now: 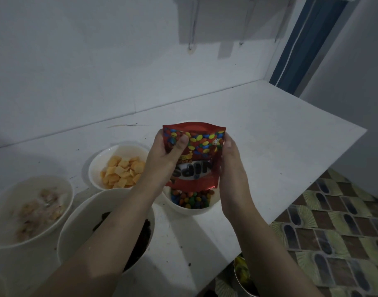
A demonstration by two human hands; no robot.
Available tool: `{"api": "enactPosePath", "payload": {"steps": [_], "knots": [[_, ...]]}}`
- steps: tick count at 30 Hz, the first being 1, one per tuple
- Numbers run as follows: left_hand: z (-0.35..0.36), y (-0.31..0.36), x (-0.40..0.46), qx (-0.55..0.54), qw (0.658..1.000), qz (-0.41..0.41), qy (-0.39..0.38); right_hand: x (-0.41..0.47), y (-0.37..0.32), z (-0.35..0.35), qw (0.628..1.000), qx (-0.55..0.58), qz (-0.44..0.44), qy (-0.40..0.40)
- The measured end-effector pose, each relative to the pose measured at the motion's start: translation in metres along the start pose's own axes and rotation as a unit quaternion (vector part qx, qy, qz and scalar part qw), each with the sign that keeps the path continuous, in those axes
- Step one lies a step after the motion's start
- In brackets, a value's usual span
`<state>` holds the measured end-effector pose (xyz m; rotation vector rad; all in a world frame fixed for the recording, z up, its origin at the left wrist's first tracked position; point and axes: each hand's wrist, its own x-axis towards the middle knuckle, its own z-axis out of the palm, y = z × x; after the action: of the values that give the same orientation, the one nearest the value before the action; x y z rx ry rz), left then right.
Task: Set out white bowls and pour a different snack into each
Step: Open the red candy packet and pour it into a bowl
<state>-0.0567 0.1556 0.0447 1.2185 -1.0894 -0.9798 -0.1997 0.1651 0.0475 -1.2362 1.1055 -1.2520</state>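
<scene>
A red candy bag is held upside down over a white bowl, its mouth pointing down. Colourful coated candies lie in that bowl just below the bag's mouth. My left hand grips the bag's left side with the thumb across its front. My right hand holds the bag's right edge. To the left, a white bowl holds orange square crackers. A nearer bowl with dark snacks sits partly under my left forearm. At the far left another bowl holds pale snacks.
The white table meets a white wall at the back and ends on the right above a patterned tile floor. A metal bowl with something yellow-green sits on the floor below the table's front edge.
</scene>
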Motion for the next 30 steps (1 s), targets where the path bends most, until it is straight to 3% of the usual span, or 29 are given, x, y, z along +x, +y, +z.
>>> {"api": "enactPosePath", "payload": {"steps": [10, 19, 23, 30], "knots": [[-0.008, 0.002, 0.000, -0.038, 0.999, -0.005, -0.012, 0.000, -0.007, 0.006, 1.000, -0.010, -0.005, -0.018], [-0.018, 0.004, 0.006, -0.087, 0.996, 0.021, 0.007, 0.011, -0.025, 0.004, 0.997, 0.005, -0.064, 0.042], [-0.027, -0.002, 0.003, 0.013, 0.996, 0.009, -0.093, 0.015, -0.029, 0.004, 0.994, 0.049, -0.072, 0.066], [-0.041, -0.020, 0.001, 0.157, 0.970, -0.032, -0.184, 0.017, -0.040, 0.002, 0.990, 0.076, -0.093, 0.078]]}}
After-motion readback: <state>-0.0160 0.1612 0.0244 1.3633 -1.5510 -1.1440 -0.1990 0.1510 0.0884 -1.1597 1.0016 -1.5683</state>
